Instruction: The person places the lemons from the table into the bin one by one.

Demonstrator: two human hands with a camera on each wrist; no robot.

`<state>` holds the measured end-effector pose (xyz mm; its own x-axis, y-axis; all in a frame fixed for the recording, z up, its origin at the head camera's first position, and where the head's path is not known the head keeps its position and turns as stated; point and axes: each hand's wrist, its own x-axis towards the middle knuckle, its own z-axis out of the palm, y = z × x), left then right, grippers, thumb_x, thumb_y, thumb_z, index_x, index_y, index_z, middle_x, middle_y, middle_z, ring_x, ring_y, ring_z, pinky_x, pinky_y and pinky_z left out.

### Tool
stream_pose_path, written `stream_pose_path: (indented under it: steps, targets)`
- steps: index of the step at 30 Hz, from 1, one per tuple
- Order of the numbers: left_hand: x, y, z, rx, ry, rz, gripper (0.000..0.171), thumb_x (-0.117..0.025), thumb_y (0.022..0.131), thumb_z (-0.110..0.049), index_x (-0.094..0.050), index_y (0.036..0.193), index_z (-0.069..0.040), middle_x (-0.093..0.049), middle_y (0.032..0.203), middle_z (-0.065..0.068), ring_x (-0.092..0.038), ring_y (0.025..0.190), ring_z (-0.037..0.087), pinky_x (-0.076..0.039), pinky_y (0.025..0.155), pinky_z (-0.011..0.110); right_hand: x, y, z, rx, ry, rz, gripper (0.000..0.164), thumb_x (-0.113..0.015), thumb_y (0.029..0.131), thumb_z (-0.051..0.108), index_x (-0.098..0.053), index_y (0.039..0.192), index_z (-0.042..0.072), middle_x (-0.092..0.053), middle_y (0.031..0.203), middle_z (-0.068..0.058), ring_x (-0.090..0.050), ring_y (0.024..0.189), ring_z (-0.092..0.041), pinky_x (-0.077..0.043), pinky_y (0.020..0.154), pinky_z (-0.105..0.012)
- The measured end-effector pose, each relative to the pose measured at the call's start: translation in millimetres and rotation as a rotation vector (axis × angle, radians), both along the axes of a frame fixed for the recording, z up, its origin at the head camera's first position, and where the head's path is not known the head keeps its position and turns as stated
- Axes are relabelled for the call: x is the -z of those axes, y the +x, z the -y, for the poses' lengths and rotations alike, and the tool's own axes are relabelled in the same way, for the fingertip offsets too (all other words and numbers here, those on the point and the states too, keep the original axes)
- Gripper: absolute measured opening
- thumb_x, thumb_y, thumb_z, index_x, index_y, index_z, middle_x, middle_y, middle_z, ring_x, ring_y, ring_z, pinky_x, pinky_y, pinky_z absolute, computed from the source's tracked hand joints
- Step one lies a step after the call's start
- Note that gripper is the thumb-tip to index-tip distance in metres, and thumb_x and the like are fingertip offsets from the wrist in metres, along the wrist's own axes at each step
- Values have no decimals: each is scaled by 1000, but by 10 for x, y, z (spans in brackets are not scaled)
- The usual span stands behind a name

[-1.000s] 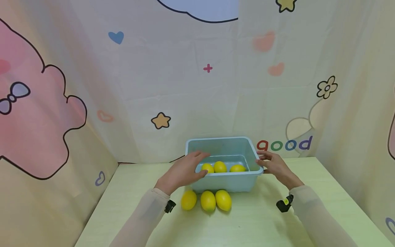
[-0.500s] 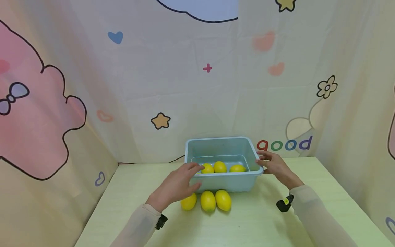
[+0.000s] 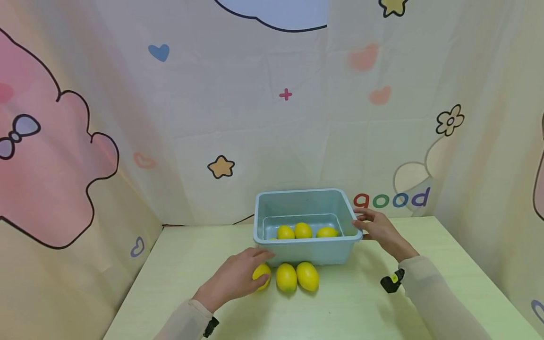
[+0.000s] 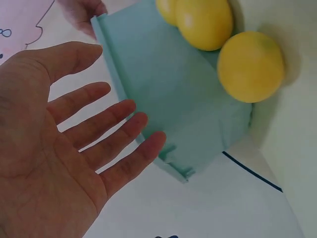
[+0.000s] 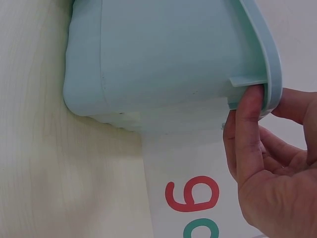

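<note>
A light blue plastic bin (image 3: 308, 252) stands on the table, with several yellow lemons (image 3: 302, 230) inside. Three more lemons (image 3: 286, 277) lie in a row along its near side. My left hand (image 3: 233, 277) hovers over the leftmost lemon (image 3: 264, 273) and partly hides it. In the left wrist view, the fingers (image 4: 121, 166) are spread and relaxed, holding nothing, with that lemon (image 4: 251, 67) apart from them. At the bin's right side, my right hand (image 3: 381, 232) grips the rim, its fingers (image 5: 249, 134) hooked under the lip and the thumb on the other side.
The pale wooden table (image 3: 340, 311) extends in front of the bin. Close behind the bin hangs a printed curtain (image 3: 238, 118), and curtains also close off both sides. Each wrist carries a small black camera (image 3: 392, 282).
My left hand has drawn back from above the bin, down and to the left, to the leftmost lemon. The right hand, bin and lemons have stayed put.
</note>
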<state>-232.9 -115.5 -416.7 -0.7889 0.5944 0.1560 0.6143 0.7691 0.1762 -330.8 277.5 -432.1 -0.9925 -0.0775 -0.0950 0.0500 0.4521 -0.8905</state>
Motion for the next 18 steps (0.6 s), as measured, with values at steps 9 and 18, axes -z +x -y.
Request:
stream_pose_path:
  steps: [9,18]
  targets:
    - [263,-89,50,-2,1,58,46,-62,86,-35,-53,129,-22,-54,132,0,-53,119,20,-51,93,40,5,7,-14,0,-6,3,58,-56,91,28,-34,143,14,-43,130,-18,-52,112,-32,-55,86,-40]
    - [446,-199,86,-14,-7,71,46,-62,86,-34,-54,129,-20,-53,132,1,-51,121,21,-50,94,42,31,-14,3,6,-4,-4,60,-58,91,28,-34,144,13,-44,129,-18,-53,109,-31,-55,85,-39]
